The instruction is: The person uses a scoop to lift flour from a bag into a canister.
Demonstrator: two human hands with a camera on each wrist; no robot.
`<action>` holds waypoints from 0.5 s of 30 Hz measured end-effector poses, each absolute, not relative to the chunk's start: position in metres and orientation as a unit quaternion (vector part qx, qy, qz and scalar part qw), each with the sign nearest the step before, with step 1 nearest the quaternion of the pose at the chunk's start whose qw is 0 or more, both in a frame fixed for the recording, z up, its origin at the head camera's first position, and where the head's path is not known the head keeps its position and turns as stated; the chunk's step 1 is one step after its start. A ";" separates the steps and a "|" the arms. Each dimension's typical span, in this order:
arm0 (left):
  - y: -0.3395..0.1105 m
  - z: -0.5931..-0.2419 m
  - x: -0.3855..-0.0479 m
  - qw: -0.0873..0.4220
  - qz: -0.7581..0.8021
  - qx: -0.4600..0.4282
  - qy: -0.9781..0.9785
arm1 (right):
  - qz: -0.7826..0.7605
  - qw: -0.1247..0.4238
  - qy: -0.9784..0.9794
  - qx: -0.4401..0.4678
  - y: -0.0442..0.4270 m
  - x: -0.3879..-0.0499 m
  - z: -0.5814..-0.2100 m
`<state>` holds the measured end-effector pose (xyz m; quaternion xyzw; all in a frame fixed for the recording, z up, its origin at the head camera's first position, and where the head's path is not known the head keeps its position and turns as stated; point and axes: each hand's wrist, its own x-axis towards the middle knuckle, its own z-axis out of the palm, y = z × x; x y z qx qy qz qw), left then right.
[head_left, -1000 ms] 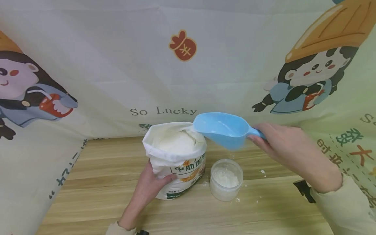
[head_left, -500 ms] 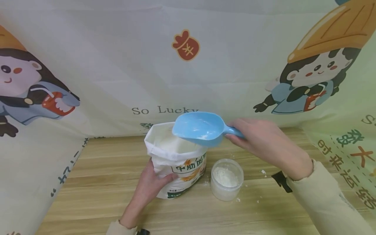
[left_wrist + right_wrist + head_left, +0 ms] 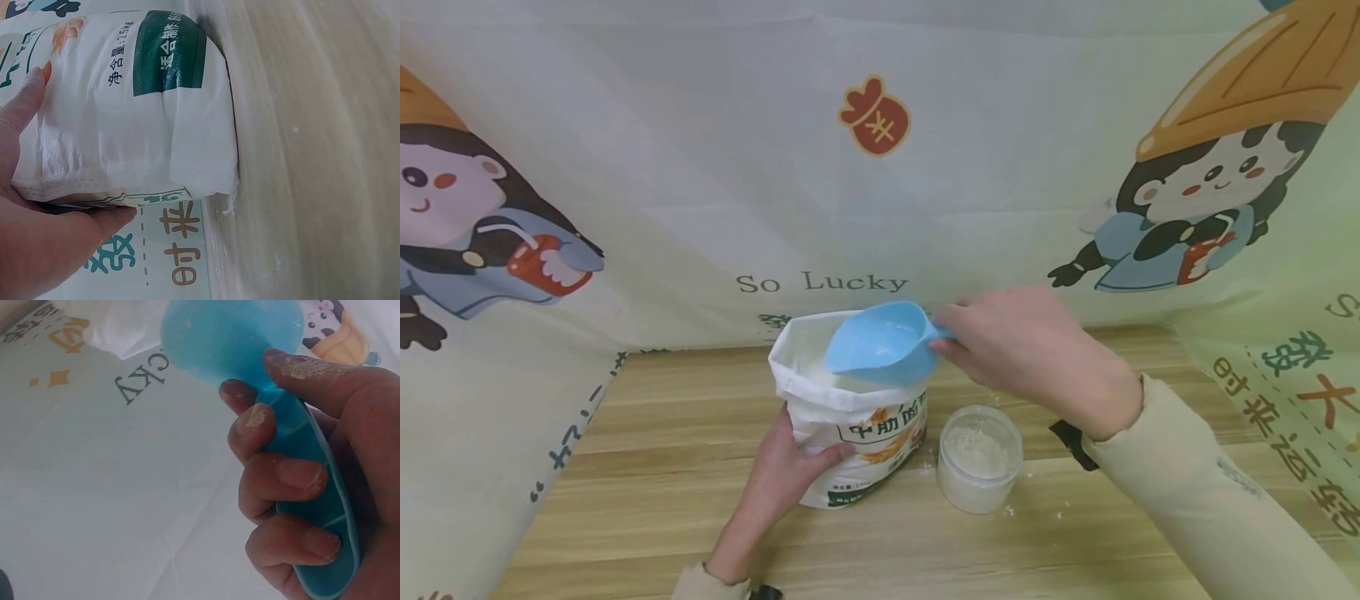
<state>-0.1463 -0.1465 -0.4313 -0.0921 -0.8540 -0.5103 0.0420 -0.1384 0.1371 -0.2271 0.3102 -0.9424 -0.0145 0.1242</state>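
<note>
A white flour bag (image 3: 820, 400) stands upright on the wooden table, its top wide and its rim folded outward. My left hand (image 3: 790, 462) grips the bag's lower left side, thumb across the printed front; the left wrist view shows thumb and fingers around the bag (image 3: 125, 125). My right hand (image 3: 1022, 346) holds a blue scoop (image 3: 883, 337) by its handle, tilted over the bag's mouth, its tip inside the rim. In the right wrist view, fingers curl round the scoop's handle (image 3: 312, 500), with flour on thumb and fingertips. The scoop's bowl has only traces of powder.
A clear round tub (image 3: 977, 492) partly filled with white flour stands just right of the bag. Flour specks lie on the wooden table (image 3: 647, 500) around it. A printed cloth (image 3: 700, 167) hangs behind and along both sides.
My right hand has carried the scoop leftward, from the bag's right edge to over its mouth, and the scoop now dips lower. My left hand and the bag have stayed put.
</note>
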 end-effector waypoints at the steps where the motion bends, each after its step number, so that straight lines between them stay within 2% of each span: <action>1: -0.146 -0.431 -0.146 0.044 -0.510 -0.094 -0.854 | -0.018 0.121 -0.942 0.311 0.135 -0.138 -0.226; 15: -0.146 -0.432 -0.147 0.047 -0.512 -0.091 -0.853 | -0.057 0.046 -0.960 0.272 0.116 -0.139 -0.223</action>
